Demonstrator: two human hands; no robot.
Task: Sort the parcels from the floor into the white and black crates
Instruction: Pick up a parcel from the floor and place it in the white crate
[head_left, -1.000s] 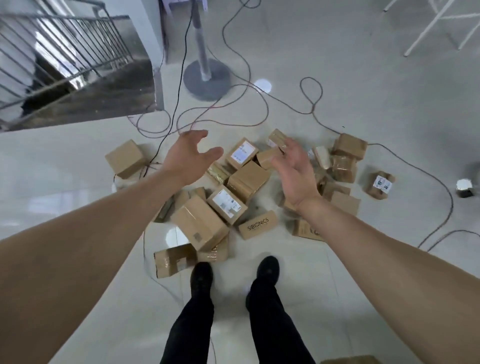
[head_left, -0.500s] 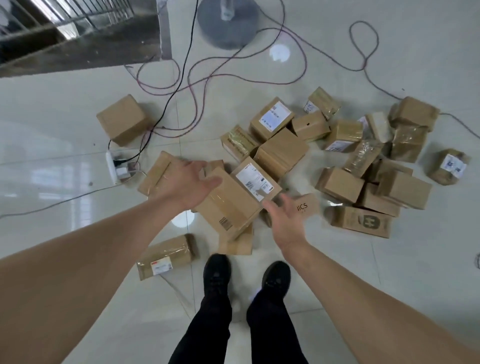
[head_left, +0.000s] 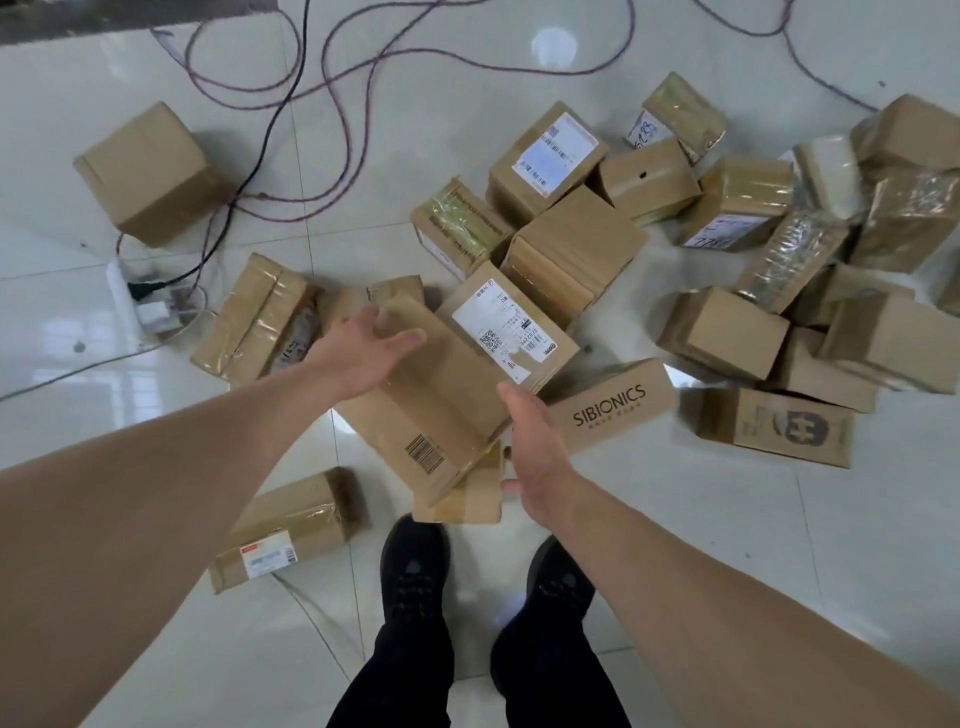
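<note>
Several brown cardboard parcels lie heaped on the white tiled floor. The nearest is a large flat parcel (head_left: 431, 410) with a barcode, resting tilted on the pile. My left hand (head_left: 363, 353) is spread open over its far left corner. My right hand (head_left: 535, 447) is at its near right edge, thumb up, with the other fingers mostly hidden behind the hand. A parcel with a white shipping label (head_left: 506, 332) lies just beyond, and a SIBIONICS parcel (head_left: 613, 402) sits right of my right hand. Neither the white nor the black crate is in view.
My black shoes (head_left: 413, 577) stand just short of the pile. A taped parcel (head_left: 291, 525) lies at my left foot, and a lone parcel (head_left: 148, 171) sits far left. Loose cables (head_left: 291, 104) and a power strip (head_left: 150, 306) cross the floor at the back left.
I have bent down toward the pile. Both hands dropped from mid-air onto the two sides of the large barcode parcel, and the parcels now look much bigger.
</note>
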